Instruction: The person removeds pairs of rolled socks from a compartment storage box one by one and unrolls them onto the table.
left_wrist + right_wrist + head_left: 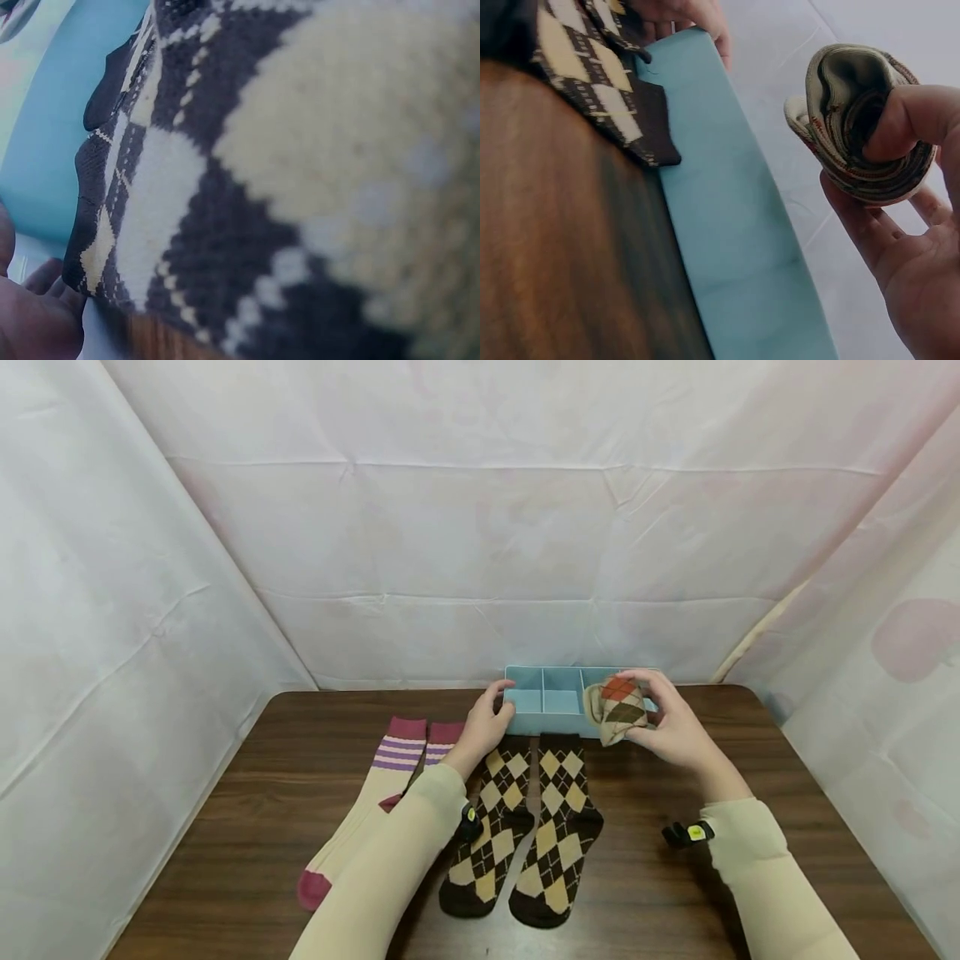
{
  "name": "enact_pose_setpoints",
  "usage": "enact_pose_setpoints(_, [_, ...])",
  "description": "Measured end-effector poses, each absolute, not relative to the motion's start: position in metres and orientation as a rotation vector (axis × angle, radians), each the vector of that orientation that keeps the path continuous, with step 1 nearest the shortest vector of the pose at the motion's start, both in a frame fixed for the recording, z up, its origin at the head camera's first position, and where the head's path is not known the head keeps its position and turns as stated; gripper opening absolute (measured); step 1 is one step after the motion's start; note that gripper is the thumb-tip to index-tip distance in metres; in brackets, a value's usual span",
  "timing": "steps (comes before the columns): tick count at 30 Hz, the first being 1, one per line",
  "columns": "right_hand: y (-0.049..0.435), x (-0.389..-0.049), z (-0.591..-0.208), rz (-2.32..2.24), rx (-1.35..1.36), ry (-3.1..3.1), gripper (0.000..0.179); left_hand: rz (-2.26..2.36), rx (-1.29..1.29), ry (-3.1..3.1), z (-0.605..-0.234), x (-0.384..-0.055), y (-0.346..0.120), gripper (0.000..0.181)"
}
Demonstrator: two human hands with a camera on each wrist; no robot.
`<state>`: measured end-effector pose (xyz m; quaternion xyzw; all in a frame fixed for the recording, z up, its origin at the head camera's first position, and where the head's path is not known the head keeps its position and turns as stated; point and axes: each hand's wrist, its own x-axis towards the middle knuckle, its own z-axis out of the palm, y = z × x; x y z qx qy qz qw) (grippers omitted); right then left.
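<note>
My right hand (pixel 673 727) holds a rolled pair of argyle socks (pixel 621 706), beige with orange and olive diamonds, over the right part of a light blue divided box (pixel 551 724). In the right wrist view, the thumb presses into the coiled end of the sock roll (pixel 855 142), with fingers beneath it. My left hand (pixel 486 727) grips the box's left end, thumb near the front corner and fingers along the side. Two flat black argyle socks (pixel 553 835) with tan diamonds lie just in front of the box, their cuffs by its front wall.
Cream socks (pixel 367 806) with maroon toes and purple stripes lie on the left, partly behind my left sleeve. The dark wooden table (pixel 247 802) meets white cloth (pixel 480 543) hanging at the back and sides. The box's left compartments (pixel 525 700) hold nothing visible.
</note>
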<state>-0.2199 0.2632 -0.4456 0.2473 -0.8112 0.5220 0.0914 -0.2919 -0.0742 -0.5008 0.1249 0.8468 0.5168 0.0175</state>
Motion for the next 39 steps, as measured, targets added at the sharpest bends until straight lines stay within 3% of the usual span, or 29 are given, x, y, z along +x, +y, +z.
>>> enact_pose_setpoints(13, [0.276,-0.192,-0.445,1.459,0.973,-2.493,0.088,1.475,0.423,2.758,-0.486,-0.281,-0.083,0.051])
enact_pose_setpoints(18, [0.283,-0.179,-0.439,1.455,1.136,-2.536,0.093,1.358,0.544,3.028,-0.470,-0.269,-0.082,0.046])
enact_pose_setpoints(24, [0.284,-0.165,-0.429,1.524,1.247,-2.519,0.094,1.217,0.868,3.250,-0.460,-0.247,-0.073,0.039])
enact_pose_setpoints(32, [0.280,-0.157,-0.416,1.553,1.380,-2.478,0.095,1.490,0.966,2.661,-0.446,-0.205,-0.053,0.029])
enact_pose_setpoints(39, [0.281,-0.155,-0.415,1.601,1.447,-2.531,0.094,1.416,1.036,2.365,-0.438,-0.173,-0.032,0.024])
